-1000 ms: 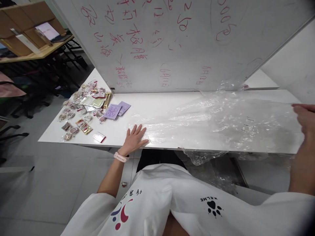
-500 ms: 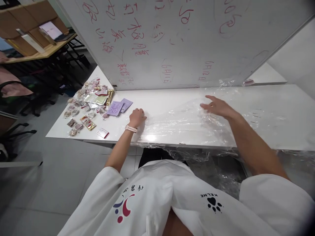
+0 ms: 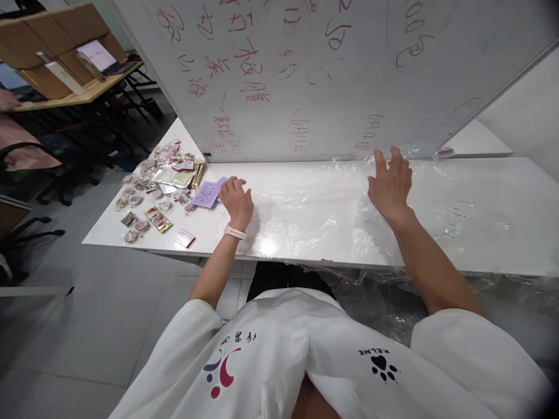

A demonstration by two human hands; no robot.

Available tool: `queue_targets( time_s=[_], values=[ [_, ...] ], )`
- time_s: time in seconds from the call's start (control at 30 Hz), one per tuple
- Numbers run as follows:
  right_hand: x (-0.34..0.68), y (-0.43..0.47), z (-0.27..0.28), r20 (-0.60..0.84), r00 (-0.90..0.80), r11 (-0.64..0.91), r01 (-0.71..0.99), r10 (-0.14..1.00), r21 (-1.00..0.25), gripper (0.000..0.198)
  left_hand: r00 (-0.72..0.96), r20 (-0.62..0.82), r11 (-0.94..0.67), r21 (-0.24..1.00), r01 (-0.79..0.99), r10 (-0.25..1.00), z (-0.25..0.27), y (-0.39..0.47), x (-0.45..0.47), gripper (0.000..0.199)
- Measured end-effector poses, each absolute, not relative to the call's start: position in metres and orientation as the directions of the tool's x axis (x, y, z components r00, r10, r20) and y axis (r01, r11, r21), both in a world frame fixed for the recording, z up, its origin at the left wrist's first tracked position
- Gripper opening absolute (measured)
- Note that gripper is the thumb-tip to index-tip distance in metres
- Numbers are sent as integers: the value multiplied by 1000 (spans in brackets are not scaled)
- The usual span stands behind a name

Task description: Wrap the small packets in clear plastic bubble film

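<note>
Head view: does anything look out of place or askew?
Yes: the clear film lies wrinkled, crumpling past the near edge of the table. The whiteboard looks turned on its side, since its red writing runs sideways.

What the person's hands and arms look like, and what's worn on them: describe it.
The left hand and right hand are both without gloves. A pale pink band with small slots circles the left wrist; no band shows on the right. Both upper arms are covered by loose, short white sleeves, which leave the forearms uncovered.
</note>
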State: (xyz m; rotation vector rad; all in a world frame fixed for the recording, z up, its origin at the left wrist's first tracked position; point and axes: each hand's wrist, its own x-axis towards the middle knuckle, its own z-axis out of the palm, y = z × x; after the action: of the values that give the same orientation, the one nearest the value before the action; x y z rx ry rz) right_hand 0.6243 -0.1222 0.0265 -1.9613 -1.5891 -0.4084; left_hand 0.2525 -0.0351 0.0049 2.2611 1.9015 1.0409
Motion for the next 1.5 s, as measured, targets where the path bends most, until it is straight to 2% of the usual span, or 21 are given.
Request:
queue_targets(
  time_s=[0.07, 0.1, 0.2, 0.27, 0.3, 0.37, 0.43, 0.47, 0.5, 0.57, 0.67, 0.8, 0.87, 0.93, 1.0, 1.03, 1.1, 1.2, 1.27, 1.37, 1.5],
  values=[
    [600, -124, 23, 564, 214, -109, 971, 797, -213, 56, 189, 434, -376, 400, 836, 881, -1, -48, 264, 30],
    [585, -126, 17, 530, 178, -65, 972, 829, -224, 57, 277, 355, -415, 412, 811, 893, -6, -54, 269, 35],
    [545, -127, -17, 259, -31, 109, 950, 965, -292, 62, 499, 8, -440, 484, 756, 867, -18, -65, 277, 48],
    [533, -124, -43, 75, -161, 177, 937, 984, -302, 65, 539, -97, -406, 552, 729, 837, -18, -60, 273, 48],
    [532, -120, -54, 25, -194, 192, 936, 981, -293, 65, 514, -74, -385, 574, 723, 855, -15, -53, 267, 45],
    [539, -108, -68, 2, -208, 201, 942, 978, -268, 65, 365, 67, -337, 565, 753, 929, -5, -33, 248, 39],
    [550, -94, -73, 14, -192, 189, 949, 981, -253, 65, 173, 216, -257, 460, 850, 961, 5, -7, 220, 36],
    [555, -86, -74, 19, -183, 182, 952, 983, -247, 65, 102, 233, -189, 390, 901, 967, 9, 5, 204, 40],
    [559, -79, -73, 23, -175, 175, 955, 984, -241, 65, 56, 205, -121, 320, 940, 977, 11, 17, 189, 49],
    [562, -68, -72, 34, -164, 167, 958, 986, -231, 66, 0, 52, -11, 215, 977, 999, 11, 34, 159, 68],
    [561, -61, -72, 57, -165, 174, 959, 985, -223, 66, -1, -116, 17, 133, 991, 993, 4, 46, 129, 76],
    [558, -63, -72, 65, -165, 176, 958, 984, -228, 66, 22, -132, 0, 165, 986, 991, 3, 50, 116, 52],
    [558, -64, -72, 57, -162, 171, 959, 985, -226, 67, -18, -64, 30, 193, 981, 998, 6, 51, 119, 42],
    [558, -65, -71, 52, -159, 167, 961, 986, -222, 67, -62, 90, 42, 205, 978, 994, 9, 51, 129, 44],
    [558, -64, -71, 54, -154, 162, 962, 987, -220, 66, -22, 182, -11, 180, 984, 983, 10, 50, 144, 47],
    [558, -64, -71, 55, -152, 161, 962, 987, -220, 66, 30, 157, -54, 147, 988, 987, 9, 50, 152, 47],
    [558, -64, -71, 58, -152, 161, 962, 987, -222, 66, 124, 15, -124, 63, 990, 992, 7, 50, 169, 47],
    [558, -64, -72, 61, -155, 165, 961, 986, -224, 66, 150, -182, -159, -34, 987, 972, 5, 55, 186, 55],
    [558, -64, -71, 58, -154, 163, 962, 986, -220, 67, 145, -222, -166, -77, 983, 964, 4, 60, 191, 58],
    [558, -63, -71, 46, -152, 158, 964, 987, -213, 69, 138, -167, -156, -100, 983, 976, 5, 67, 195, 50],
    [558, -62, -71, 45, -156, 162, 961, 987, -222, 69, 69, -9, -69, -5, 998, 998, 19, 67, 199, 41]
  ],
)
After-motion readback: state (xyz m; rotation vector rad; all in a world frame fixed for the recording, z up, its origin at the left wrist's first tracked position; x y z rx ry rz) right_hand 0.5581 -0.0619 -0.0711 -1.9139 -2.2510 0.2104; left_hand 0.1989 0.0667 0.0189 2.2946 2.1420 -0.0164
